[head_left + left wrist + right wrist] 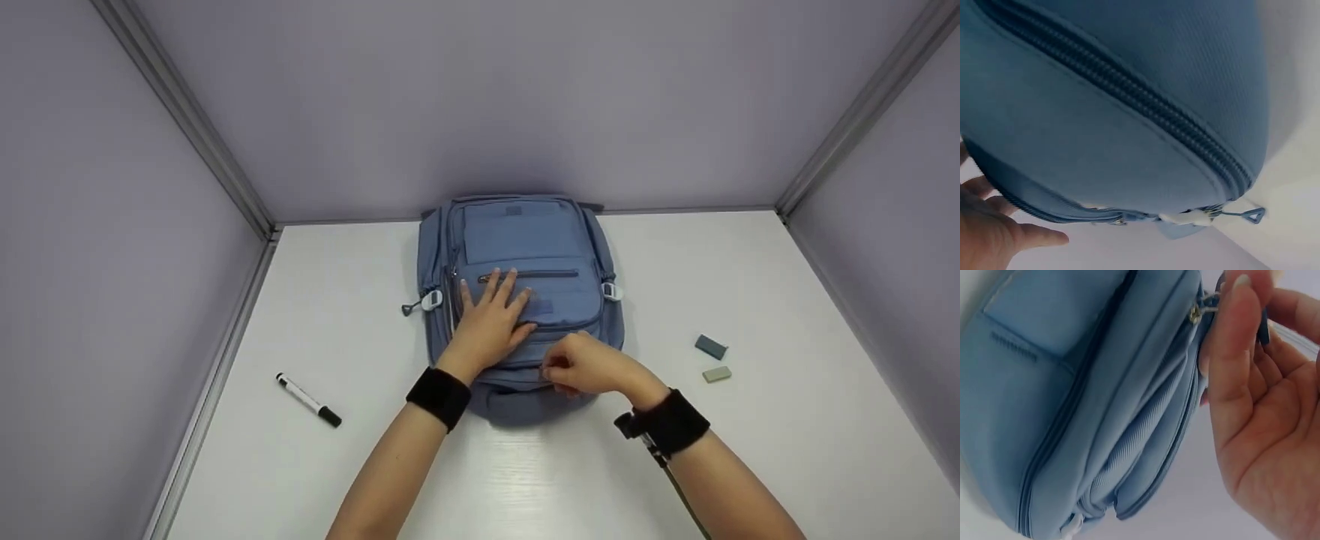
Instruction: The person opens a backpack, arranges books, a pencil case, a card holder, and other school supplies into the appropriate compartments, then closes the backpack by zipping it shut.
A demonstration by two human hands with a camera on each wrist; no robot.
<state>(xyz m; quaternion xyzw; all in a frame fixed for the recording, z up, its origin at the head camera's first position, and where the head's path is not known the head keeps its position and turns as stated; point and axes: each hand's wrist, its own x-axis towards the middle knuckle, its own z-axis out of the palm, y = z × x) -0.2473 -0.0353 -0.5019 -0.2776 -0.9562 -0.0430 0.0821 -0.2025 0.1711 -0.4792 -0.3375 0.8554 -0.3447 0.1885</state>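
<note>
A blue backpack [529, 236] lies on the white table, front face up. Spread fingers of my left hand [486, 330] rest on its front panel, just below a short zipped pocket [551, 274]. At the lower edge of the bag, my right hand [589, 365] pinches a zipper pull. The right wrist view shows the metal zipper slider [1195, 314] beside those fingers, and an unzipped section of the pocket with ribbed lining [1137, 433]. The left wrist view looks along the bag's zipper track [1123, 93], with my left thumb [1041, 236] at lower left.
A white marker with a black cap [309, 400] lies left of the bag. On the right sit a dark green block [711, 346] and a pale green block [717, 374]. Grey walls stand behind and on both sides of the table [360, 300].
</note>
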